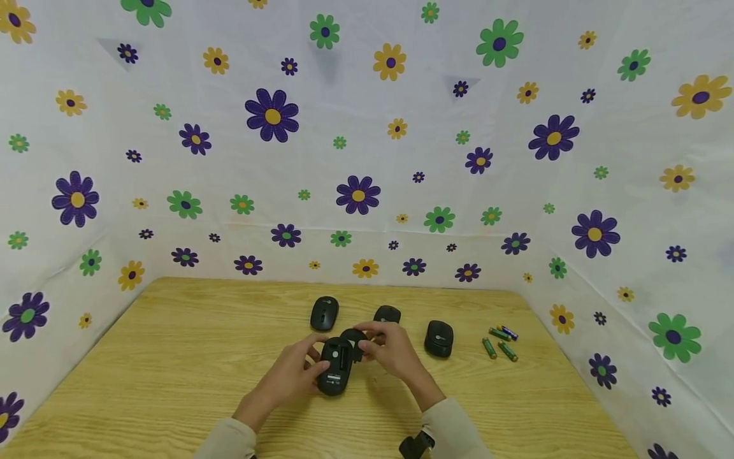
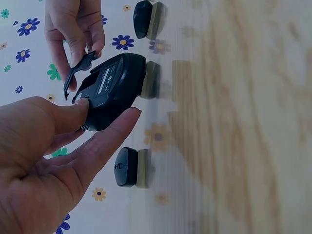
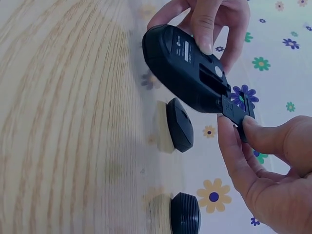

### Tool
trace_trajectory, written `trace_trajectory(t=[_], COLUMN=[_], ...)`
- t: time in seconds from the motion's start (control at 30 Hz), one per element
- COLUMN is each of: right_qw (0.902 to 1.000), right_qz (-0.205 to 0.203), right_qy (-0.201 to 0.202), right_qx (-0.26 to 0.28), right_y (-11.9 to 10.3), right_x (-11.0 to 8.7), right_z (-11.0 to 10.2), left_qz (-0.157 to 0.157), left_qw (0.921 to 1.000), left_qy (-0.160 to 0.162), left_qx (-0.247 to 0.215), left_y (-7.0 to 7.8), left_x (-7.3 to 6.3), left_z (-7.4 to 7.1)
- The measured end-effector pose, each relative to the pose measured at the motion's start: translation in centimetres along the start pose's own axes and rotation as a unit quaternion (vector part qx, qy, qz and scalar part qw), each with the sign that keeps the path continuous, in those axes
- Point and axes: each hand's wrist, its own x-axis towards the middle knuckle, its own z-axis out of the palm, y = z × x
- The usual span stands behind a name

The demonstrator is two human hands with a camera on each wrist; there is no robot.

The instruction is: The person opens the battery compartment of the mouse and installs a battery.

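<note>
My left hand (image 1: 292,370) grips a black computer mouse (image 1: 334,382) by its sides, underside turned up. Its long battery slot (image 3: 212,79) is uncovered, and a white label shows on its base. Between thumb and fingers, my right hand (image 1: 392,349) pinches a black battery cover (image 3: 235,111), held at the slotted end of the mouse. In the left wrist view the cover (image 2: 78,70) appears tilted, just off the end of the mouse. Both hands hold these pieces above the wooden table.
One black mouse (image 1: 325,313) lies behind my left hand, another (image 1: 387,313) behind my right hand. A third mouse (image 1: 439,338) sits farther right. Several green batteries (image 1: 489,348) and a blue one (image 1: 509,333) lie toward the table's right edge. Flowered cloth (image 1: 367,153) walls enclose the table (image 1: 172,370).
</note>
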Motion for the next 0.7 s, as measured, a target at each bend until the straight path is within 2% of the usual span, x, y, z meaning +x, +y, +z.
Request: trace_trajectory(t=[0.43,0.7], right_qw=[0.9992,0.9977], right_qz=[0.019,0.039], right_qy=[-0.026,-0.048], right_qx=[-0.023,-0.03], right_y=[0.4,0.4], right_x=[-0.2,-0.4], right_z=[0.2,0.5], left_qz=[-0.019,-0.039], left_qw=[0.9993,0.9981], left_qy=[0.032,0.047], left_qx=[-0.003,0.0], left_y=[-0.5,-0.6], left_x=[-0.9,-1.2], left_z=[-2.2,-3.0])
